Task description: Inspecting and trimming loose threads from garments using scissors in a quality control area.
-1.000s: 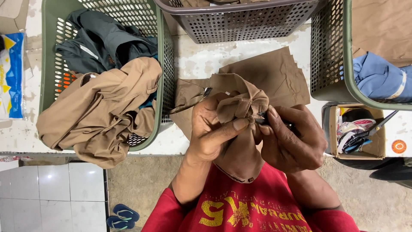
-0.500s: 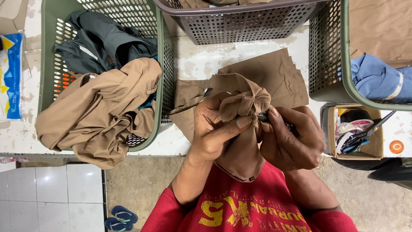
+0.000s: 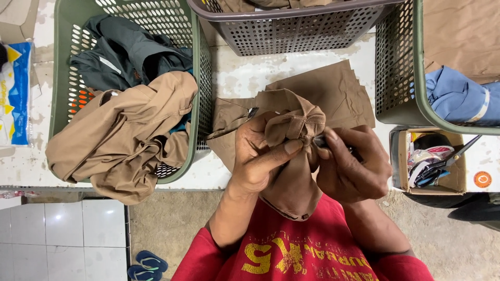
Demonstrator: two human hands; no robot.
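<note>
Nothing has shifted: both hands' grips, left (image 3: 260,161) and right (image 3: 351,169), stay pinched on the bunched brown cloth (image 3: 294,130). Left of it, a green basket (image 3: 200,78) holds clothes.

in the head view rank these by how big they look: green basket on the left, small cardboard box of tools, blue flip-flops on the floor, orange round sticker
1. green basket
2. cardboard box
3. blue flip-flops, though they lie farther from the camera, so their rank against the box is unsure
4. orange round sticker

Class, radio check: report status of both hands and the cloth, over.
Left hand gripping bunched brown garment. Right hand pinching small dark tool at the fabric. Nothing in the way.
</note>
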